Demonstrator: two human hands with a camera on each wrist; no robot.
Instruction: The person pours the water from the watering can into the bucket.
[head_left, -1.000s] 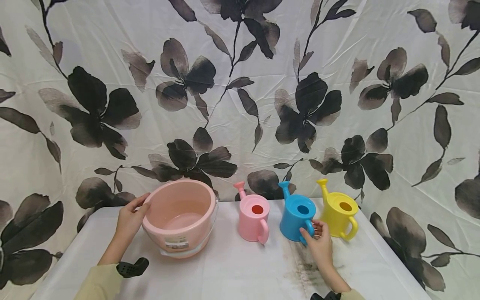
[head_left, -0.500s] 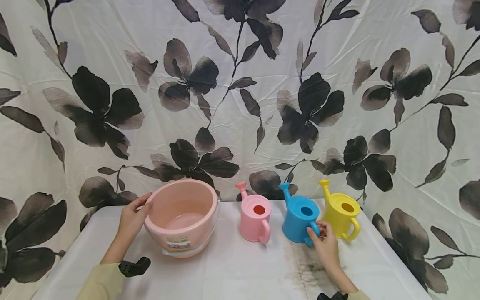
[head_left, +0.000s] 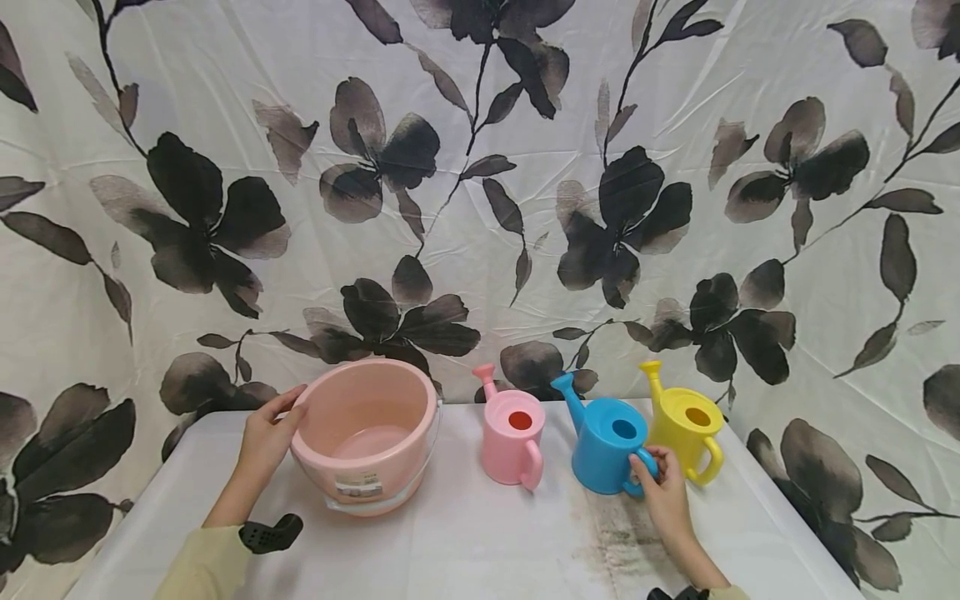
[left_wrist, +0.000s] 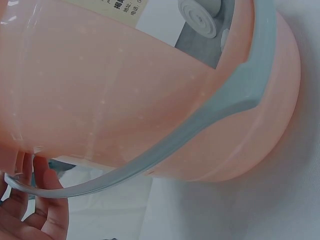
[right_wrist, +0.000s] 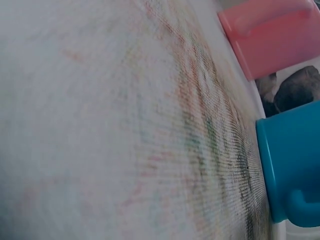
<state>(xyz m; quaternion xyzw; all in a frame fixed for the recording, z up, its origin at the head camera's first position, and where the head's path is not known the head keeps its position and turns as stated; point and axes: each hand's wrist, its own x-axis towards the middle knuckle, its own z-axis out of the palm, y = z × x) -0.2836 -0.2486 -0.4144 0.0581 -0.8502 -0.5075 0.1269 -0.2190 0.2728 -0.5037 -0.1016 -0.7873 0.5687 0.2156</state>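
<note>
In the head view my left hand [head_left: 266, 433] holds the left rim of a pale pink bucket [head_left: 360, 483]. The left wrist view shows its curled fingers [left_wrist: 52, 212] by the rim, near the end of the grey bail handle [left_wrist: 190, 127]. My right hand [head_left: 667, 492] grips the handle of a blue watering can [head_left: 603, 458], thumb on the near side. That can tilts slightly to the left, its spout pointing back left. In the right wrist view the blue can [right_wrist: 295, 155] shows at the right edge; the hand is out of that picture.
A pink watering can [head_left: 512, 450] stands between bucket and blue can. Close to the right hand, a yellow watering can [head_left: 678, 433] stands at the back right. The white tabletop [head_left: 465, 542] has a dark stain [head_left: 622, 537]. Floral cloth [head_left: 480, 208] hangs behind.
The blue watering can has shifted right and a little nearer, its spout now leaning more to the left. My right hand moved with it. The left hand stays on the bucket.
</note>
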